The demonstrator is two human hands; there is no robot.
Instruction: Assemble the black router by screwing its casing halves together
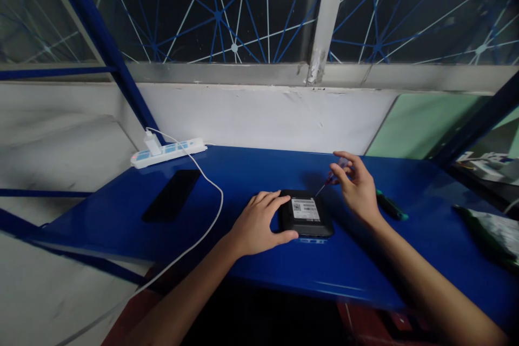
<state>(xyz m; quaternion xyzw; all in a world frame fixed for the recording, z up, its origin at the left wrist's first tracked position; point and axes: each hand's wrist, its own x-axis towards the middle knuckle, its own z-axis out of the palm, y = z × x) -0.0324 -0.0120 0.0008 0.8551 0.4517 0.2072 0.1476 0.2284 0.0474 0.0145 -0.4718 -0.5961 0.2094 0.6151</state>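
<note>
A flat black electronic device (326, 220) with rounded corners lies on the blue table, a white printed label on its upper face. My left hand (257, 224) grips its left side, fingers over the far left part and thumb at the near edge. In my right hand (356, 186) is a screwdriver (330, 178) with a translucent purplish handle, held between thumb and fingers. Its thin shaft slants down to the left, the tip at the device's far right corner. Whether the tip sits in a screw is too small to tell.
A green-and-black tool (391, 206) lies right of my right hand. On the left are a black phone-like slab (172, 194) and a white power strip (170, 152) with a plugged-in charger; its white cable (221, 200) crosses the table. A silvery-green packet (492, 232) lies far right.
</note>
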